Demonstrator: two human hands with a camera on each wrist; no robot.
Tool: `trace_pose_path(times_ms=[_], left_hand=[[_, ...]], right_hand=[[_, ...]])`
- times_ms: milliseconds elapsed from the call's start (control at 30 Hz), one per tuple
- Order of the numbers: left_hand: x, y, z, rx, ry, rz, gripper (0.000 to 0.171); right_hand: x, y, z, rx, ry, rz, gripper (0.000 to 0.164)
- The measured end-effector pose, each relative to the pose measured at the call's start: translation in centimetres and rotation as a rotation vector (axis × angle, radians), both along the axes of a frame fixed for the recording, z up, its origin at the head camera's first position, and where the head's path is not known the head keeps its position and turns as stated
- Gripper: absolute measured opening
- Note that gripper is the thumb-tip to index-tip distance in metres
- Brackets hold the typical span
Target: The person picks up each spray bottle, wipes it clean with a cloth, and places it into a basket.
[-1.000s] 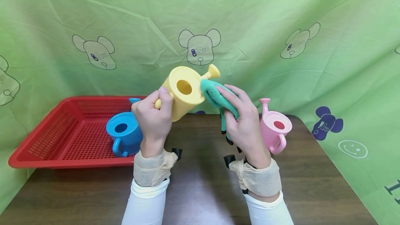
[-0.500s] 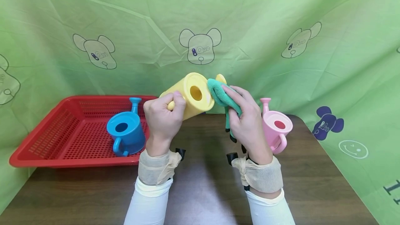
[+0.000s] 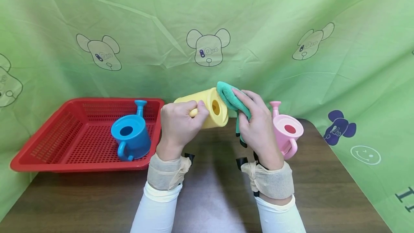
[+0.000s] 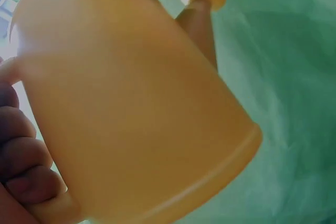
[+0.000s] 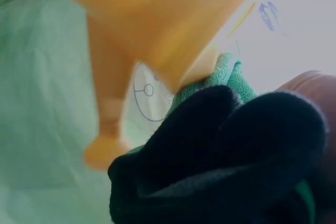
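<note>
My left hand (image 3: 182, 123) grips the handle of a yellow watering can (image 3: 202, 98), held up over the table and tipped with its top toward the right. In the left wrist view, curled fingers (image 4: 29, 156) wrap that handle, and the can's spout (image 4: 202, 30) points up and away. My right hand (image 3: 257, 125) pinches a folded green cloth (image 3: 231, 96) against the can's top rim; its loose dark-edged end hangs below. The spout is hidden behind the cloth in the head view, while the right wrist view shows the spout (image 5: 110, 93) beside the cloth's dark folds (image 5: 226, 150).
At the left, a blue watering can (image 3: 130, 136) stands in the right part of a red mesh basket (image 3: 81, 168). A pink watering can (image 3: 284, 136) stands on the brown table (image 3: 213, 197), close by my right hand. Green printed fabric (image 3: 258, 17) hangs behind.
My left hand has moved right and slightly down, tilting the yellow watering can further over so its opening faces right. My right hand and the cloth have shifted slightly right.
</note>
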State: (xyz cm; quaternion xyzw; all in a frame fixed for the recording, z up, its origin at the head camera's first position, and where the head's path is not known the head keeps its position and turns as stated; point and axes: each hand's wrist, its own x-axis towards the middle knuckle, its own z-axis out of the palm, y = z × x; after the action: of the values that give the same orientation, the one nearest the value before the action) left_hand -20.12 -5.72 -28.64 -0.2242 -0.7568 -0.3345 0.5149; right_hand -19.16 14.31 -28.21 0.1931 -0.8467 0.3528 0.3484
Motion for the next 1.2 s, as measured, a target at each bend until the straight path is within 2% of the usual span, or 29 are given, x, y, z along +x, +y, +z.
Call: trace_pose_path(times_ms=[100,267,567,767,1200], left_hand=[[0.0,0.4,0.0,-0.042,0.003,0.008,0.042],[0.0,0.7,-0.2,-0.063,-0.016,0.024,0.042],[-0.1,0.6,-0.3,-0.036,-0.078,0.082,0.042],[-0.2,0.4,-0.1,-0.013,-0.067,0.126,0.043],[0.1,-0.1,0.1,0.010,-0.124,0.108,0.041]], right_hand=[[0.0,0.0,0.1,0.004,0.012,-0.009,0.055],[0.3,-0.1,0.3,0.022,0.017,0.001,0.055],[1.2,-0.7,0.7,0.078,0.004,0.090,0.056],[1.7,-0.6,0.9,0.111,-0.014,0.118,0.054],[2.1,0.4,1.4,0.174,-0.044,0.191,0.054]])
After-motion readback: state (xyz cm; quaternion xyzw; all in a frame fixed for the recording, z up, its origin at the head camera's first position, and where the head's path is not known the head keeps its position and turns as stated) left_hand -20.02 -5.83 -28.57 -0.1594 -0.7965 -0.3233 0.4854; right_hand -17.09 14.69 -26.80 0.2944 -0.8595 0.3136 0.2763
